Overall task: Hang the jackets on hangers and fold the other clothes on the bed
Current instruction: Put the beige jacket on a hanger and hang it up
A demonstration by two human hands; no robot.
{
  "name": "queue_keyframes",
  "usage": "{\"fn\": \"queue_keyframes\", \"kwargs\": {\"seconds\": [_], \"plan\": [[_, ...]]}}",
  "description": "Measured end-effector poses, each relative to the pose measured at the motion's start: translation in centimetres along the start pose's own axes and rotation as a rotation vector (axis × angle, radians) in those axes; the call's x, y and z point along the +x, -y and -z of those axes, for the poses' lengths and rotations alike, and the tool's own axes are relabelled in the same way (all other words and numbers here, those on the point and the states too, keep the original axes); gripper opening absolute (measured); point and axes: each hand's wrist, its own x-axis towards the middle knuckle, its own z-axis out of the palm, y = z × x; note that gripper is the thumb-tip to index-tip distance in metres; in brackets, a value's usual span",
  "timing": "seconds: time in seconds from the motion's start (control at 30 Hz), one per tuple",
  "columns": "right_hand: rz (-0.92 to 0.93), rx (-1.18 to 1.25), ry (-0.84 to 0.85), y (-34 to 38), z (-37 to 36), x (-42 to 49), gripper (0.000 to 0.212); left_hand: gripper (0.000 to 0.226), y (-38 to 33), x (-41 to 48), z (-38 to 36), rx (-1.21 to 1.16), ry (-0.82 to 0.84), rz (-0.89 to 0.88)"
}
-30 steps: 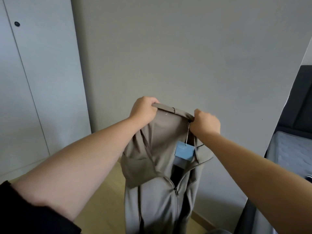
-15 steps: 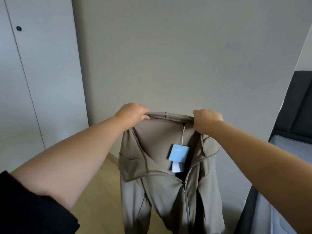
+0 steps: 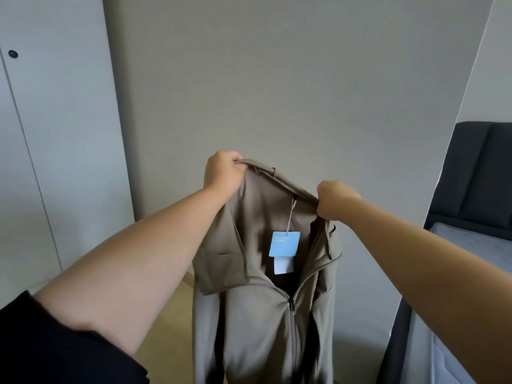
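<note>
Head view: a taupe jacket (image 3: 249, 314) hangs in the air in front of a plain grey wall (image 3: 277, 79), held up by both grips at the top edge of its collar. The left grip (image 3: 223, 173) is clamped on the collar's left end, fingers curled over the fabric. The right grip (image 3: 335, 199) is clamped on the right end, fist closed round the edge. The left one sits higher, so the collar edge slants down toward the right. The jacket's front faces the camera and its lower part runs out of the bottom of the frame. Its zip pull (image 3: 291, 304) sits at chest height, with the zip closed below it and the front spread open above. Inside the neck a blue tag (image 3: 284, 243) dangles on a thin string, over a white label (image 3: 283, 266) just beneath it. A black sleeve (image 3: 41, 350) covers the left upper arm. At the left stands a pale wardrobe door (image 3: 55, 134) with a small dark knob (image 3: 13, 53). Light wood floor (image 3: 171, 328) shows below the arms. At the right edge is the bed (image 3: 471, 242), a grey mattress against a dark headboard (image 3: 482, 173), apart from the jacket.
</note>
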Motion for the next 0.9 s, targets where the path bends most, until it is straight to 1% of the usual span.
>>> {"fn": "queue_keyframes", "kwargs": {"seconds": [0.07,0.13,0.23,0.3,0.4,0.5,0.57,0.63,0.7,0.77,0.8,0.83,0.87,0.9], "plan": [[0.004,0.001,-0.007,0.3,-0.2,-0.2,0.018,0.019,-0.3,-0.2,-0.2,0.000,0.003,0.002],[-0.004,0.022,-0.044,0.3,-0.3,-0.3,0.019,0.016,-0.1,-0.2,-0.2,0.023,-0.007,0.000],[-0.003,0.032,-0.111,0.3,-0.6,-0.5,0.026,0.019,0.4,0.0,0.1,0.065,0.000,-0.006],[0.009,0.021,-0.137,0.5,-0.6,-0.7,0.027,0.020,0.7,0.2,0.4,0.103,0.027,-0.028],[0.009,0.064,-0.067,0.7,0.1,-0.6,0.026,0.018,1.4,0.4,0.8,0.183,0.063,-0.077],[0.010,0.173,-0.024,0.0,0.8,-0.3,0.025,0.020,2.1,0.5,1.0,0.226,0.083,-0.107],[0.006,0.215,-0.079,-0.4,1.0,-0.2,0.021,0.020,2.2,0.5,0.7,0.201,0.091,-0.112],[0.013,0.267,-0.123,-0.5,0.9,-0.4,0.024,0.019,1.9,0.3,0.3,0.161,0.103,-0.123],[0.017,0.461,-0.128,-0.6,0.6,-0.5,0.026,0.021,1.6,0.2,0.1,0.161,0.128,-0.142],[0.014,0.719,-0.090,-0.9,0.3,-0.6,0.026,0.024,1.6,0.2,0.1,0.196,0.145,-0.164],[0.009,0.808,-0.035,-1.0,0.2,-0.7,0.022,0.024,1.7,0.1,0.2,0.217,0.148,-0.172],[0.017,0.841,0.032,-0.9,0.2,-0.9,0.018,0.024,1.8,0.1,0.2,0.231,0.150,-0.176],[0.036,0.819,0.085,-1.0,0.1,-0.9,0.017,0.023,1.8,0.2,0.1,0.233,0.159,-0.178],[0.064,0.739,0.109,-0.9,0.1,-0.8,0.020,0.023,1.8,0.2,0.1,0.232,0.177,-0.177]]}}
